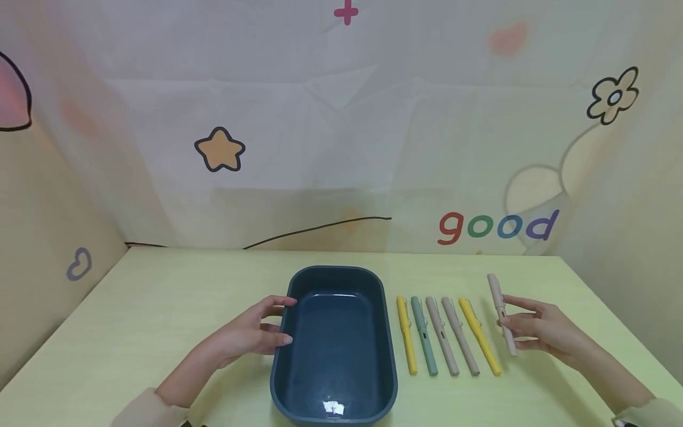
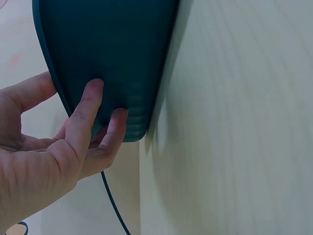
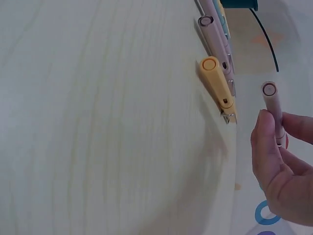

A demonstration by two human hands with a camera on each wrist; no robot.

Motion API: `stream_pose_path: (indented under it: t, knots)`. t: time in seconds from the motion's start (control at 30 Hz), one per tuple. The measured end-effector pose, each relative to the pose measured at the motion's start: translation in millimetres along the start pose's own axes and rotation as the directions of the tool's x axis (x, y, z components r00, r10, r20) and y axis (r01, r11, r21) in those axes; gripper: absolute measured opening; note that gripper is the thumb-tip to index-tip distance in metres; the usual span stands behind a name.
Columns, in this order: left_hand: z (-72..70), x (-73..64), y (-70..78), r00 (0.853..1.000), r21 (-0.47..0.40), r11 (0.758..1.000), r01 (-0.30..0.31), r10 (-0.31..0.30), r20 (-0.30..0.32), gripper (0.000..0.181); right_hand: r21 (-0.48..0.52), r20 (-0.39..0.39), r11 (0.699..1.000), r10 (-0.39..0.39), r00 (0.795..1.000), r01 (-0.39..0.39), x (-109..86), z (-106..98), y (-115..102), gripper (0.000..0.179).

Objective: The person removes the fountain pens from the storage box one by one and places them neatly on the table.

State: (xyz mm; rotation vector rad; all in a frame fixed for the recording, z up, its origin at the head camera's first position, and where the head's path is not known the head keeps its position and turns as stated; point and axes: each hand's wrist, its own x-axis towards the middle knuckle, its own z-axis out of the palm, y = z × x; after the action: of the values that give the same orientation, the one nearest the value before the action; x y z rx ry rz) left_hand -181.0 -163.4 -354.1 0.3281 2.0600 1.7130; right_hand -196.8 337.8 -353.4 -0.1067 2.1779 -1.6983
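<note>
A dark blue rectangular tub (image 1: 392, 356) with rounded corners stands on the table. At its left side my left hand (image 1: 248, 332) grips the wall; in the left wrist view, fingertips (image 2: 117, 117) press the tub's outer face (image 2: 132, 44) while another digit reaches the rim. On the right, my right hand (image 1: 544, 329) pinches a pale pinkish-grey pen (image 1: 496, 292) above the table, slightly tilted. Between tub and hand lie a yellow pen (image 1: 406, 335), a green pen (image 1: 424, 335), two greyish-pink pens (image 1: 442, 335) and another yellow pen (image 1: 480, 336), side by side.
The pale yellow-green table (image 1: 160, 296) ends at a printed cloth backdrop (image 1: 299, 130) with a star, a flower and the word "good". Cloth also hangs along both sides.
</note>
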Motion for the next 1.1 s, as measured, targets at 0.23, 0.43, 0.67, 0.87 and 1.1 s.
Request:
stream_pose_path:
  t: [0.23,0.43,0.67,0.87,1.1]
  knots:
    - [0.3,0.6,2.1,1.000,0.007,1.000,0.007,-0.007,-0.005,0.067,0.012,0.024,1.000,0.021,0.999,-0.021,-2.8,-10,12,0.050]
    - [0.0,0.7,3.8,1.000,0.010,1.000,0.007,-0.007,-0.006,0.067,-0.109,-0.001,0.991,0.075,0.997,-0.075,-0.5,-9,15,0.064]
    - [0.9,-1.2,2.9,1.000,0.017,1.000,0.009,-0.009,-0.001,0.067,-0.173,0.000,0.979,0.109,0.994,-0.107,1.3,-9,17,0.070]
    - [0.8,-1.3,2.0,1.000,0.009,1.000,0.006,-0.006,0.000,0.068,-0.206,0.019,0.974,0.105,0.994,-0.099,2.7,-8,16,0.069]
    - [0.3,-0.5,1.5,1.000,0.000,1.000,0.006,-0.006,-0.001,0.068,-0.277,-0.012,0.953,0.126,0.992,-0.124,4.6,-5,11,0.067]
